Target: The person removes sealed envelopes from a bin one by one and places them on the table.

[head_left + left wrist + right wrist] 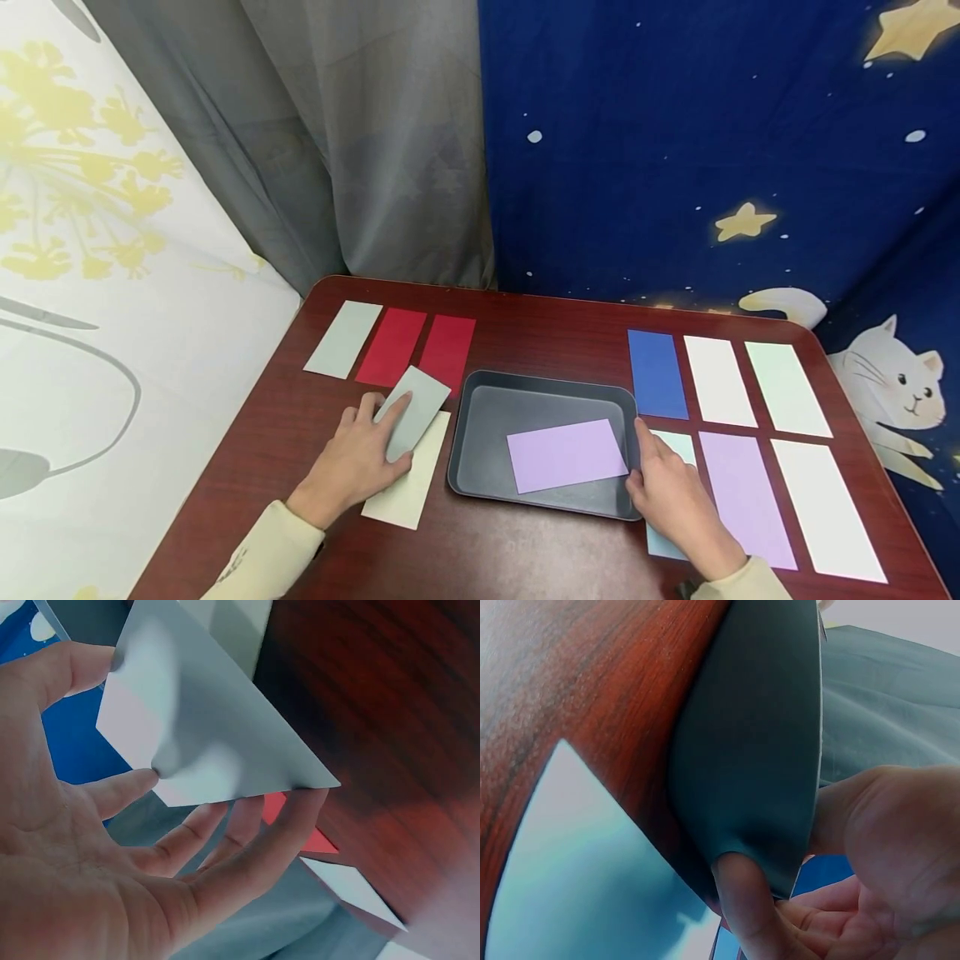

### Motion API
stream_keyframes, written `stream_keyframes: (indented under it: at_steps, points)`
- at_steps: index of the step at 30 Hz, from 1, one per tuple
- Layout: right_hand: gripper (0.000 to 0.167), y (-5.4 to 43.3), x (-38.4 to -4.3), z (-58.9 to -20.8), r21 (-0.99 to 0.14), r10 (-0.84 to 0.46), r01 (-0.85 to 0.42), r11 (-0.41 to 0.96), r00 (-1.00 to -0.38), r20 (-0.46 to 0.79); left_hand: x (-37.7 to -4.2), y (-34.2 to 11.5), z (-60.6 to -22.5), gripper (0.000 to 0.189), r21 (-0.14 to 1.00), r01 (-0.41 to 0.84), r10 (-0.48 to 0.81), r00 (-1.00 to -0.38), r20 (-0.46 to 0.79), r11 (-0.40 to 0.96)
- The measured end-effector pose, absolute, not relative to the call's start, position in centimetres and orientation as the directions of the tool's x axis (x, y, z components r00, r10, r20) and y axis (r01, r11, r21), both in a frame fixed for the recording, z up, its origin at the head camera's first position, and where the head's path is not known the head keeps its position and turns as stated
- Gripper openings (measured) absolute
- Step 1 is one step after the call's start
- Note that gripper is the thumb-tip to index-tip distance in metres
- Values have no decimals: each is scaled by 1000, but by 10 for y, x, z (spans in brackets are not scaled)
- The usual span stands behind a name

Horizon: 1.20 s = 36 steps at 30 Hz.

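Observation:
My left hand (pixel 348 458) holds a pale grey-green card (pixel 415 408) tilted over the table, between thumb and fingers. In the left wrist view, fingertips and thumb press along the edges of this card (pixel 202 735), which bows slightly. Beneath it lies a pale yellow card (pixel 412 498), partly covered. A dark grey rectangular tray (pixel 480 450) sits at the centre, with a lilac card (pixel 566 457) lying inside toward the right. My right hand (pixel 678 496) grips the tray's right rim; the right wrist view has its thumb against the outer wall (pixel 742 735).
At the back left lie another pale grey-green card (pixel 343 339) and two red cards (pixel 392 346). Right of the tray are a blue card (pixel 658 375), several white or pale ones (pixel 720 382), a second lilac card (pixel 746 500) and a light blue card (pixel 663 543) partly under my right hand.

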State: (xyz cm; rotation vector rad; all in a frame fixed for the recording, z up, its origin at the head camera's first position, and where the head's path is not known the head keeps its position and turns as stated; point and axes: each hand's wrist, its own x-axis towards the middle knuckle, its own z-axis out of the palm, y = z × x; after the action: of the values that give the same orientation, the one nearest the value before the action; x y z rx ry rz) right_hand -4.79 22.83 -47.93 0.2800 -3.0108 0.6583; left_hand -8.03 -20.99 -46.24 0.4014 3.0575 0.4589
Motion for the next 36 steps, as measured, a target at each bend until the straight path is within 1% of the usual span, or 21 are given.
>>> stream_keyframes:
  at_steps: [7, 15, 20, 29, 36]
  points:
    - [74, 229, -47, -479, -408, -165, -185, 894, -983, 85, -74, -221, -466, 80, 319, 189, 204, -979, -14, 928]
    - [75, 229, -47, -480, -410, -167, -187, 893, -982, 84, -70, -236, -470, 79, 312, 125, 135, -991, -11, 942]
    - [75, 229, -47, -481, -409, -168, -190, 893, -982, 89, -69, -243, -470, 77, 313, 69, 93, -994, -62, 947]
    - [75, 229, -47, -480, -410, -165, -185, 893, -983, 85, -68, -250, -470, 74, 289, 5, 40, -992, -117, 957]
    - [75, 229, -47, -480, -411, -161, -175, 895, -985, 68, -70, -249, -468, 75, 237, -32, 8, -986, -165, 971]
